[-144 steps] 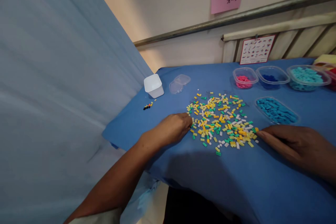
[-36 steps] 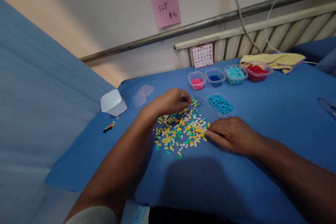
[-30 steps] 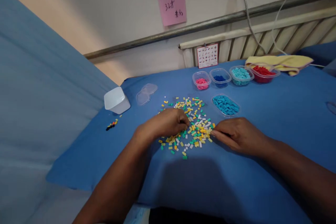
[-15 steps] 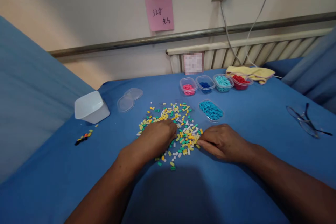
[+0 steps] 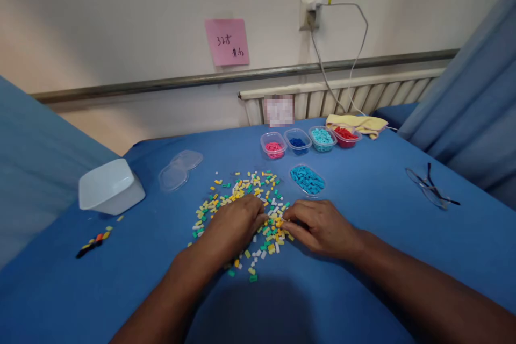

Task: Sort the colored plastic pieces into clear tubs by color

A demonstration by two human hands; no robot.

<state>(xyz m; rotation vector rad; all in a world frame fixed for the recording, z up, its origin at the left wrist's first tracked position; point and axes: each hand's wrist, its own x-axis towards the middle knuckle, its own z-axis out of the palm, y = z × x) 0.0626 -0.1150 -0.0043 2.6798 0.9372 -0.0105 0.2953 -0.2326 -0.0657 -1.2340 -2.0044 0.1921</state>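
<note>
A loose pile of small building bricks point(image 5: 229, 200) in yellow, orange, green and white is spread over the blue cloth. My left hand point(image 5: 237, 220) rests on the middle of it, fingers curled down and closed; what they hold is hidden. At the pile's right edge, my right hand point(image 5: 322, 228) has thumb and forefinger drawn together among yellow bricks point(image 5: 276, 231). Whether a brick sits in that pinch is too small to tell. Just beyond my right hand stands a clear tub filled with bright blue bricks point(image 5: 307, 179).
Behind are clear tubs of pink bricks point(image 5: 274, 149), dark blue bricks point(image 5: 297, 142), light turquoise bricks point(image 5: 322, 136) and red bricks point(image 5: 345, 133). A yellow cloth point(image 5: 357, 122), glasses point(image 5: 431, 191), clear lids point(image 5: 173, 177), a white bin point(image 5: 107, 193) and dark bricks point(image 5: 89, 247) lie around.
The view has shifted, so the scene sits lower and further left. My right hand has moved closer to my left, and its fingertips reach further into the pile.
</note>
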